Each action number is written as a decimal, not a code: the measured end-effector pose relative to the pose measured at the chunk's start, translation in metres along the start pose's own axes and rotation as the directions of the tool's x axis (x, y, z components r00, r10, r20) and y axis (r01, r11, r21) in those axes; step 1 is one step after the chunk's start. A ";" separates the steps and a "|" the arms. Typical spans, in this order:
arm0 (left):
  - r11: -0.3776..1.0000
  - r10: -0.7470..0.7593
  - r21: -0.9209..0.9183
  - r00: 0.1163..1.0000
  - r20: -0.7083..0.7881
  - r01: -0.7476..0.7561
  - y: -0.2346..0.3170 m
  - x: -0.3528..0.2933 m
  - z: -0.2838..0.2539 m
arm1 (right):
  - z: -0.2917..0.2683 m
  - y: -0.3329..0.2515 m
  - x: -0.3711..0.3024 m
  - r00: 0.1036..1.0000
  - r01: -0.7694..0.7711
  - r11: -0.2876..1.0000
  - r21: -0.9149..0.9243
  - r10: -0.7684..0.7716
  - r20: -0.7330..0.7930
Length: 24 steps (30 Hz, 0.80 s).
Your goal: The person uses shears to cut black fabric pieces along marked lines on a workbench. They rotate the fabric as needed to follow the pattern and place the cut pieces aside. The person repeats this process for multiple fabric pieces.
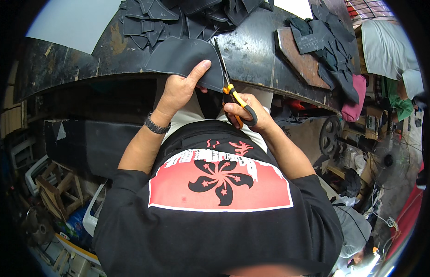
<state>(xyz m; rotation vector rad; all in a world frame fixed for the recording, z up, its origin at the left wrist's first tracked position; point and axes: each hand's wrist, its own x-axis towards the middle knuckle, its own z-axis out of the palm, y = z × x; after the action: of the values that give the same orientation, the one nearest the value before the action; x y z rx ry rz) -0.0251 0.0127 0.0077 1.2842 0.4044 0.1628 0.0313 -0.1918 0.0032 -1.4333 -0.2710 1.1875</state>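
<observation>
My left hand (182,88) grips a dark grey sheet piece (185,55) with a curved upper edge, thumb on top and fingers under it. The material looks like leather or a similar sheet, but I cannot tell which. Around the yellow-and-black handles of a pair of scissors (233,92) is my right hand (252,111). The scissors' blades point away from me and stand a little apart, right along the piece's right edge. Both hands are just in front of the dark table's near edge, above my lap.
A heap of dark cut pieces (196,18) lies at the back of the black table (252,51). More pieces (326,51) lie at the right, partly on a brown board (293,53). A white sheet (72,23) covers the far left. Wooden stools (58,189) and a fan (388,159) stand lower down.
</observation>
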 end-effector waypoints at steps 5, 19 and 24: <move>1.000 0.007 -0.011 1.000 0.026 -0.006 0.000 0.000 -0.002 | 0.006 0.001 -0.003 0.999 -0.047 0.997 -0.068 0.045 -0.030; 0.815 0.062 0.579 0.991 -0.115 0.016 0.093 0.067 -0.092 | -0.014 -0.019 -0.004 0.957 0.200 0.980 0.015 -0.192 -0.215; 0.504 0.551 0.863 0.755 -0.356 0.040 0.076 0.069 -0.118 | -0.025 -0.024 -0.005 0.830 0.373 0.927 -0.049 -0.357 -0.428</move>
<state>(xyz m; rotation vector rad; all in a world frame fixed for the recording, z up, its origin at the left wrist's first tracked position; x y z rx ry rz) 0.0017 0.1638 0.0398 2.2922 0.9024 0.7543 0.0596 -0.2041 0.0205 -1.4897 -0.1999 0.5391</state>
